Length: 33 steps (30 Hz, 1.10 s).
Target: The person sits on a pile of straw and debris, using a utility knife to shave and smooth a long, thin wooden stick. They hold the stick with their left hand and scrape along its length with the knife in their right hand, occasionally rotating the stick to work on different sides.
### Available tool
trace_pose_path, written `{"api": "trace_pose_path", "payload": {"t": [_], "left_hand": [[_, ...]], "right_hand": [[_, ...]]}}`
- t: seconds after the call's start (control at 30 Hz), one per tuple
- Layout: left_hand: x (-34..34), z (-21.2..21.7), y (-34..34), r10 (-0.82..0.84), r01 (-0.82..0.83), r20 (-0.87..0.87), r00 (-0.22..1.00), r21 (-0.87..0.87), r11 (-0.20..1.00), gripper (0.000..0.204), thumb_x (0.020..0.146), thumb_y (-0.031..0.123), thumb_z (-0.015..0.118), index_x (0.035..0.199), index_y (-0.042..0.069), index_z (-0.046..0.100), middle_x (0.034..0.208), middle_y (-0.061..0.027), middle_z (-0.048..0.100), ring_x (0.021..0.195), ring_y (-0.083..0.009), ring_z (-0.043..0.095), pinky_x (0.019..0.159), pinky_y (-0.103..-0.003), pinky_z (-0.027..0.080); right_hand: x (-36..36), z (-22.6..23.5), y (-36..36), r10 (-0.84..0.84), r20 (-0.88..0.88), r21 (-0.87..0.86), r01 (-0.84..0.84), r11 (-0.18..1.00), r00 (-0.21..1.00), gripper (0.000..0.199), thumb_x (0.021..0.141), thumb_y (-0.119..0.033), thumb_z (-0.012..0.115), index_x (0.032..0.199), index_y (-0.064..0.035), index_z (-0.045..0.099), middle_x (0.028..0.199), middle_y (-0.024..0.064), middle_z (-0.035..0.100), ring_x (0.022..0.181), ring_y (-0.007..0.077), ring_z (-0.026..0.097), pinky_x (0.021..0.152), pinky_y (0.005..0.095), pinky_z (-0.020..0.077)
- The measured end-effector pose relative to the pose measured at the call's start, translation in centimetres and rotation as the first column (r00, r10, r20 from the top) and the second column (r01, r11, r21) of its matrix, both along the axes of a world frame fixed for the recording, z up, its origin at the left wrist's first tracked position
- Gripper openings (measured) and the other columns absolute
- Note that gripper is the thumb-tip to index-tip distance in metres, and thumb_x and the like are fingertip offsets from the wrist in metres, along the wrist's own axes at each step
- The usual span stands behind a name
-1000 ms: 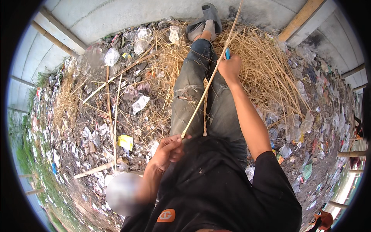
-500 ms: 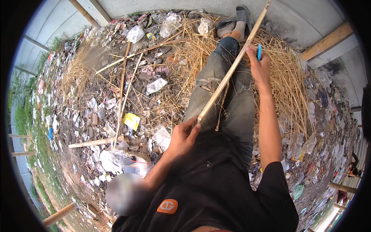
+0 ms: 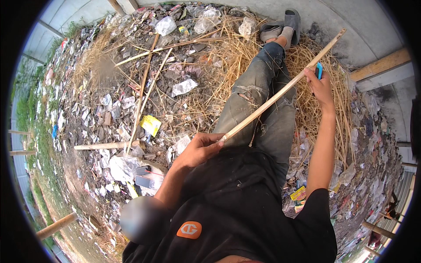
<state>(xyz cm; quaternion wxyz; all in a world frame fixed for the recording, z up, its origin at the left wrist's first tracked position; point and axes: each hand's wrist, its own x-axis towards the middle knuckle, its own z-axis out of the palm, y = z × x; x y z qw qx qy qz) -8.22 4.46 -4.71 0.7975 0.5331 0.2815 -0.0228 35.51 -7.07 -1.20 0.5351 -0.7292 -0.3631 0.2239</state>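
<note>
My left hand grips the near end of a long pale bamboo stick that slants up to the right across my lap. Farther along the stick, my right hand holds a small blue-handled tool against it. The stick's far tip reaches over the straw toward the concrete. I sit with my legs in torn grey jeans stretched out, grey sandals on my feet.
Dry straw lies in a pile under and around my legs. Plastic litter, a yellow wrapper and several loose sticks cover the ground to the left. A wooden beam crosses the concrete at the right.
The stick has tilted further to the right. My right hand with the blue tool has moved outward along it, while my left hand keeps its grip on the near end.
</note>
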Motion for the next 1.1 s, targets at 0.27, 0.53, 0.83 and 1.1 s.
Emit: {"api": "trace_pose_path", "payload": {"t": [0.27, 0.53, 0.83, 1.1], "left_hand": [[-2.0, -0.6, 2.1, -0.006, -0.013, -0.043, 0.999, -0.428, 0.904, 0.032, 0.104, 0.014, 0.061, 0.13, -0.003, 0.065, 0.064, 0.0094, 0.032, 0.052, -0.0024, 0.027, 0.044, -0.021, 0.015], [-3.6, -2.3, 1.8, 0.177, -0.197, -0.09, 0.98, -0.329, 0.924, 0.032, 0.106, 0.018, 0.056, 0.131, 0.0, 0.065, 0.066, 0.0088, 0.034, 0.051, -0.0026, 0.027, 0.046, -0.021, 0.019], [2.6, -0.5, -2.4, 0.121, -0.157, 0.111, 0.986, 0.415, 0.896, 0.041, 0.108, 0.019, 0.055, 0.144, -0.001, 0.056, 0.072, 0.0, 0.055, 0.068, -0.0091, 0.051, 0.065, -0.029, 0.046], [-16.9, -14.6, 2.6, 0.802, -0.339, -0.093, 0.59, 0.873, 0.351, 0.054, 0.103, 0.035, 0.06, 0.144, -0.001, 0.055, 0.126, -0.026, 0.058, 0.12, -0.0352, 0.056, 0.105, -0.043, 0.044]], "right_hand": [[-0.4, 0.9, -0.9, 0.21, -0.31, 0.226, -0.143, 0.964, 0.927, 0.031, 0.1, -0.023, 0.066, 0.075, -0.0063, 0.057, 0.056, -0.0025, 0.046, 0.04, 0.0056, 0.038, 0.041, 0.023, 0.0319], [0.0, 4.3, -1.5, 0.092, -0.578, 0.472, 0.24, 0.849, 0.811, 0.041, 0.104, -0.041, 0.062, 0.092, -0.0024, 0.067, 0.054, -0.0063, 0.042, 0.041, 0.0023, 0.033, 0.043, 0.0201, 0.0299], [-14.8, -1.2, 4.8, 0.046, -0.34, 0.025, -0.04, 0.999, 0.939, 0.034, 0.098, -0.035, 0.073, 0.1, -0.0018, 0.066, 0.076, 0.0078, 0.072, 0.05, 0.0043, 0.053, 0.044, 0.0214, 0.0379], [-11.5, -0.1, 2.7, 0.006, -0.378, 0.14, 0.05, 0.989, 0.926, 0.026, 0.098, -0.03, 0.072, 0.1, -0.0051, 0.064, 0.08, 0.0098, 0.07, 0.052, 0.0055, 0.051, 0.047, 0.0221, 0.038]]}}
